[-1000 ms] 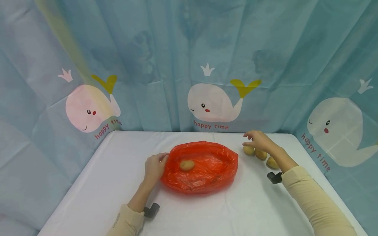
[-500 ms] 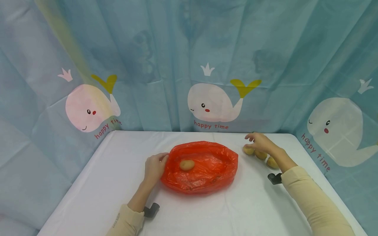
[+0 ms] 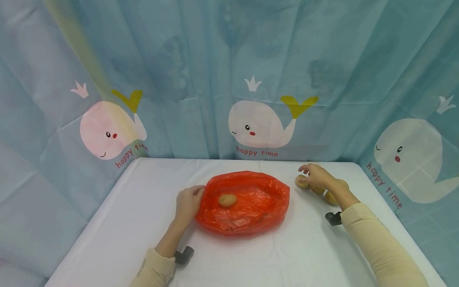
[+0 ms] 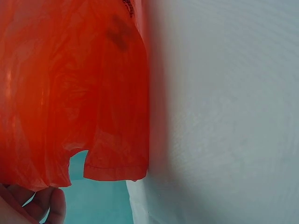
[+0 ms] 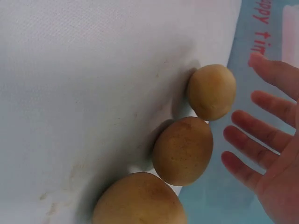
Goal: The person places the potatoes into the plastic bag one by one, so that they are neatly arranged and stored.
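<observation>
A red plastic bag point(image 3: 247, 223) lies with its mouth spread wide on the table, and one potato point(image 3: 227, 200) rests inside it. My left hand point(image 3: 187, 203) pinches the bag's left rim; in the left wrist view its fingers point(image 4: 57, 205) show at the bag's edge, partly cut off by the frame. To the right of the bag, my right hand point(image 3: 317, 175) hovers over a potato point(image 3: 302, 181) at the far end of a group. The right wrist view shows its fingers point(image 5: 254, 128) spread and apart from the potatoes point(image 5: 182, 150), holding nothing.
Several potatoes sit close together at the table's right side, one potato point(image 3: 342, 184) partly behind the right wrist. A white cloth covers the table point(image 3: 118, 223). A blue curtain point(image 3: 201, 79) with whale prints hangs behind its far edge and along the sides.
My right hand has shifted slightly right and nearer over the potatoes. Another potato now shows beyond the right wrist. The left hand and the bag stay where they were.
</observation>
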`<state>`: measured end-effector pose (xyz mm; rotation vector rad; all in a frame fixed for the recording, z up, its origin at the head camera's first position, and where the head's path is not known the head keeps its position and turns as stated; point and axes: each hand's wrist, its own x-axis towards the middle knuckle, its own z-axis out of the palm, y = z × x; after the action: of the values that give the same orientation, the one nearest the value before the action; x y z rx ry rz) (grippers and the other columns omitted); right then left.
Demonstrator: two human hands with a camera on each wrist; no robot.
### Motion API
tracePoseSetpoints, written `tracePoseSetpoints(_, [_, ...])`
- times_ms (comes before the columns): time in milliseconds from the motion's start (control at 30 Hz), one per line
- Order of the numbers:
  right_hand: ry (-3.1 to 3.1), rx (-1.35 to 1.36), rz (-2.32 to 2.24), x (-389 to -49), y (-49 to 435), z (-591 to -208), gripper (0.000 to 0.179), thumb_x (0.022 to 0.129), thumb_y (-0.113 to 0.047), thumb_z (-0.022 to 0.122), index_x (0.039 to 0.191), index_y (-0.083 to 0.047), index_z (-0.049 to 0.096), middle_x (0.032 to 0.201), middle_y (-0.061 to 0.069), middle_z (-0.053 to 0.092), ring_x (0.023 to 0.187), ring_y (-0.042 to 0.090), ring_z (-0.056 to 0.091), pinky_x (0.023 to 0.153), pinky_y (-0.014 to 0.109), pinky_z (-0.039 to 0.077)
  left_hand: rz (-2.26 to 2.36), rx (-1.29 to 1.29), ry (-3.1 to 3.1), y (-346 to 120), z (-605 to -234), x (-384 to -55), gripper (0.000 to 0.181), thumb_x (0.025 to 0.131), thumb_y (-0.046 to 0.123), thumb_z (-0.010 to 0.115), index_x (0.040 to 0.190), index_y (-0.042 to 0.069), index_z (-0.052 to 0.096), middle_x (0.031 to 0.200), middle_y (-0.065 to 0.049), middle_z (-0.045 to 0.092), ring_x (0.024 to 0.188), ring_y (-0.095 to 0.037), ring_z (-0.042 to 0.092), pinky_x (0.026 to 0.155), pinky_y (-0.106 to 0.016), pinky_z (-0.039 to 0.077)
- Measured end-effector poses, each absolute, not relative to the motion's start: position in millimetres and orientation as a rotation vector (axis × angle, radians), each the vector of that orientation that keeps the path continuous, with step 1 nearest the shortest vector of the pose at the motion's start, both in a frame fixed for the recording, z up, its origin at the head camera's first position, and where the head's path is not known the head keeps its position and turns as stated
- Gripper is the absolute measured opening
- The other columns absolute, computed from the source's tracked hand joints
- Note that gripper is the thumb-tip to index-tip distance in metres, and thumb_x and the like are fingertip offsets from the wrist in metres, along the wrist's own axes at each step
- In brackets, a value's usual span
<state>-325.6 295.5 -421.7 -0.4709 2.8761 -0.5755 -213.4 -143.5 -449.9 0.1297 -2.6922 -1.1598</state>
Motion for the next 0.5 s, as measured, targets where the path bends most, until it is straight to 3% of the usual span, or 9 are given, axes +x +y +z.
tracePoseSetpoints(500, [2.823, -0.393, -0.579, -330.3, 296.9, -427.9, 0.05, 0.087, -0.025, 0.069, 0.127, 0.003, 0.058, 0.119, 0.028, 0.059, 0.099, 0.036, 0.057, 0.091, 0.057, 0.049, -1.171, 0.12, -2.681, -144.1, -449.8, -213.8, 0.029, 0.097, 0.024, 0.061, 0.118, 0.007, 0.07, 0.117, -0.014, 0.072, 0.113, -0.032, 0.066, 0.093, -0.044, 0.055])
